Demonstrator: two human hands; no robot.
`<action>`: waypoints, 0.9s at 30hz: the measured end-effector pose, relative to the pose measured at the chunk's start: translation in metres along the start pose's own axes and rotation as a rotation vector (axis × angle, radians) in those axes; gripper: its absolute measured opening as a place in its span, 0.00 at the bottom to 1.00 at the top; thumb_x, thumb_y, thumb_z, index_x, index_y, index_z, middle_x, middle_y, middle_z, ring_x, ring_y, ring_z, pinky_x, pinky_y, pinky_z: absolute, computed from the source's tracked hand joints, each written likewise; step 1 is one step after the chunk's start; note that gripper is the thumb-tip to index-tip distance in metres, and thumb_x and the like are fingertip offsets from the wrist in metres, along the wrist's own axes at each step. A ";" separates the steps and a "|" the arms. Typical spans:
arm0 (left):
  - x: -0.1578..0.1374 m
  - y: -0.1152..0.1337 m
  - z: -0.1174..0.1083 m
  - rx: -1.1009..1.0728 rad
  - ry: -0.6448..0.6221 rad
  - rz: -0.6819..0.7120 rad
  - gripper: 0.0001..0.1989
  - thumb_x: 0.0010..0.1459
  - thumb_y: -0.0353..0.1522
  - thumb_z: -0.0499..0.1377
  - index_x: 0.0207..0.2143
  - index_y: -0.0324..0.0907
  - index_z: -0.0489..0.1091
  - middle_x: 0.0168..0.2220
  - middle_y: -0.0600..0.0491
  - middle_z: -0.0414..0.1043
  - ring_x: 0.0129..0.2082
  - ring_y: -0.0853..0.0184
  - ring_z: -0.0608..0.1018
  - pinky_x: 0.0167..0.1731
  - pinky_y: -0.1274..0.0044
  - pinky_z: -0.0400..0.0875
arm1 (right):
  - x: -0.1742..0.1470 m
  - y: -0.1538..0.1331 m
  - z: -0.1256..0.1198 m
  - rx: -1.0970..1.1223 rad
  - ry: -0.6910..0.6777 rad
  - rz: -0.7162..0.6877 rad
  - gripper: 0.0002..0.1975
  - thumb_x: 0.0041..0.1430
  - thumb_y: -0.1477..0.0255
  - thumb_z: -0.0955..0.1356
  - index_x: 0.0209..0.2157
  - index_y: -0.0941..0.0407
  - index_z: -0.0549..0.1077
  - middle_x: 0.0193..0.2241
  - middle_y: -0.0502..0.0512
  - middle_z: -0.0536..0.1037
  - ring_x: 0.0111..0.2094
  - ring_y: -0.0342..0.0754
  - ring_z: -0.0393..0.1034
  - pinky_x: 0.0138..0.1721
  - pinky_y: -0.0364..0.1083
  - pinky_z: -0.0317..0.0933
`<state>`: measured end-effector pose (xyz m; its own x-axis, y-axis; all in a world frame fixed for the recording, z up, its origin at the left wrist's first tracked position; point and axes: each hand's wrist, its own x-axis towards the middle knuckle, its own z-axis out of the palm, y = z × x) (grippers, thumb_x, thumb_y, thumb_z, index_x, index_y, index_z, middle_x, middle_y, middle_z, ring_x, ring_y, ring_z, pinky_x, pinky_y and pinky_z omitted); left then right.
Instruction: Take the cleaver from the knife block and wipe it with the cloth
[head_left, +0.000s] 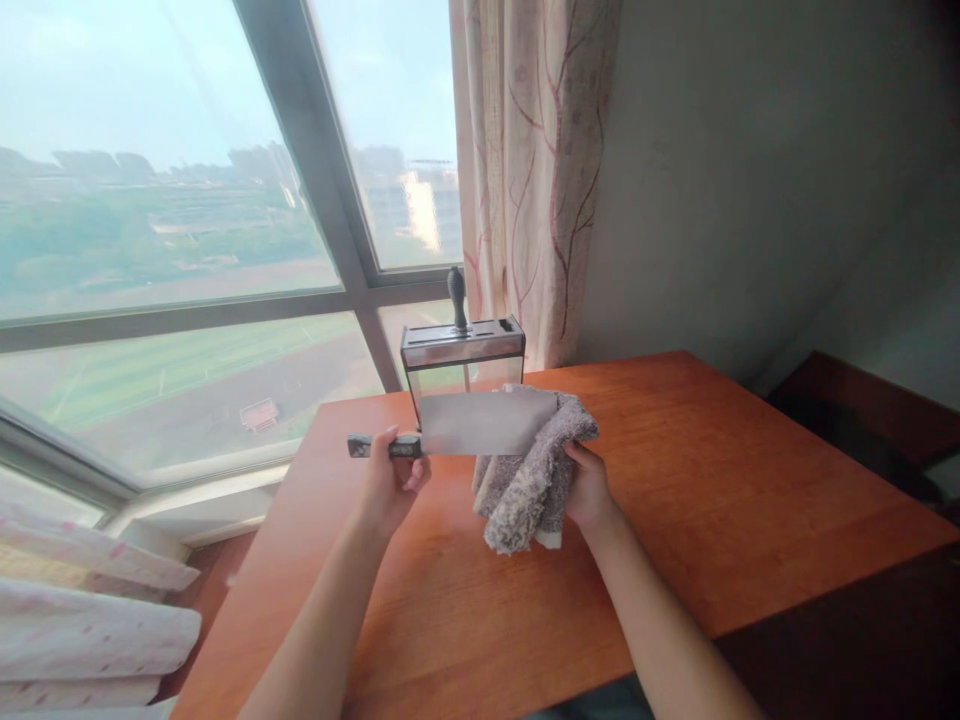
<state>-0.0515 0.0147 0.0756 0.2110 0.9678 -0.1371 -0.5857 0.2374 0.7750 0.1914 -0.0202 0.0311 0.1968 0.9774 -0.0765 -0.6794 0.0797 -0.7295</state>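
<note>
My left hand [394, 480] is wrapped round the black handle of a cleaver [480, 422], whose broad grey blade points to the right above the table. A fluffy grey towel [529, 490] is bunched in my right hand [587, 485] and folded over the far end of the blade, hiding its tip. Just behind the cleaver stands a knife block [463, 350] with clear sides and a dark-and-silver top. One dark-handled tool [457, 298] sticks up out of it.
The reddish-brown wooden table [697, 490] spreads under both arms. Beyond its left side are large windows [172, 240] and a patterned curtain [540, 150]. Another light curtain [82, 620] hangs at the lower left, and a grey wall [735, 180] rises at the right.
</note>
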 end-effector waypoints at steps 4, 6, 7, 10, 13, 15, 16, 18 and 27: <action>-0.003 0.007 -0.002 0.115 -0.008 0.044 0.14 0.53 0.39 0.55 0.20 0.40 0.66 0.10 0.55 0.62 0.10 0.75 0.60 0.11 0.85 0.49 | 0.000 -0.001 0.002 0.095 -0.015 0.124 0.14 0.38 0.63 0.75 0.30 0.52 0.75 0.26 0.49 0.80 0.32 0.54 0.75 0.35 0.51 0.68; -0.004 0.009 -0.002 0.146 -0.009 0.046 0.14 0.52 0.40 0.56 0.21 0.39 0.66 0.11 0.55 0.62 0.11 0.75 0.61 0.11 0.85 0.48 | 0.000 -0.001 0.003 0.091 -0.010 0.126 0.15 0.38 0.62 0.75 0.30 0.52 0.75 0.27 0.49 0.80 0.32 0.54 0.74 0.35 0.51 0.68; -0.004 0.009 -0.002 0.153 -0.011 0.046 0.15 0.52 0.40 0.56 0.21 0.39 0.67 0.11 0.54 0.62 0.11 0.75 0.61 0.11 0.85 0.48 | 0.000 -0.002 0.003 0.090 -0.010 0.128 0.15 0.39 0.61 0.74 0.30 0.52 0.75 0.27 0.49 0.80 0.31 0.54 0.74 0.35 0.51 0.68; -0.003 0.007 -0.001 0.129 -0.022 0.050 0.15 0.53 0.40 0.56 0.21 0.39 0.67 0.11 0.55 0.62 0.11 0.75 0.61 0.11 0.85 0.49 | -0.001 -0.003 0.004 0.098 -0.009 0.134 0.13 0.39 0.63 0.75 0.29 0.52 0.75 0.26 0.49 0.80 0.30 0.54 0.74 0.34 0.50 0.68; 0.000 0.002 0.000 0.054 -0.017 0.036 0.15 0.53 0.40 0.56 0.19 0.40 0.65 0.10 0.56 0.61 0.10 0.76 0.59 0.12 0.84 0.52 | -0.003 -0.005 0.004 0.090 -0.021 0.118 0.11 0.38 0.67 0.75 0.28 0.52 0.75 0.27 0.49 0.81 0.32 0.54 0.75 0.36 0.51 0.68; 0.002 -0.002 0.000 0.004 0.011 0.011 0.16 0.53 0.40 0.56 0.18 0.40 0.63 0.10 0.56 0.60 0.09 0.76 0.58 0.12 0.84 0.53 | -0.003 -0.006 0.005 0.079 -0.039 0.108 0.11 0.38 0.68 0.75 0.28 0.52 0.76 0.29 0.50 0.81 0.34 0.55 0.75 0.38 0.52 0.68; 0.002 -0.003 0.000 -0.016 0.029 0.001 0.16 0.53 0.40 0.56 0.18 0.40 0.63 0.10 0.57 0.60 0.09 0.76 0.58 0.12 0.84 0.53 | -0.004 -0.006 0.006 0.076 -0.045 0.104 0.11 0.38 0.68 0.75 0.28 0.52 0.76 0.30 0.50 0.81 0.35 0.56 0.75 0.39 0.53 0.68; 0.003 -0.005 0.000 -0.047 0.061 -0.005 0.16 0.53 0.40 0.56 0.18 0.40 0.62 0.10 0.57 0.60 0.09 0.76 0.58 0.12 0.84 0.54 | -0.005 -0.005 0.008 0.071 -0.042 0.083 0.13 0.37 0.69 0.75 0.29 0.53 0.77 0.31 0.51 0.82 0.36 0.56 0.75 0.41 0.53 0.68; 0.001 -0.008 0.010 -0.059 0.110 -0.027 0.15 0.53 0.39 0.56 0.19 0.41 0.61 0.11 0.57 0.61 0.09 0.77 0.58 0.11 0.85 0.52 | -0.003 -0.002 0.014 -0.123 0.033 -0.316 0.17 0.36 0.75 0.76 0.33 0.54 0.75 0.32 0.50 0.81 0.35 0.51 0.74 0.37 0.48 0.66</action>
<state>-0.0389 0.0127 0.0748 0.1423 0.9634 -0.2270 -0.6269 0.2652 0.7326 0.1820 -0.0206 0.0421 0.4081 0.9012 0.1459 -0.4913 0.3515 -0.7969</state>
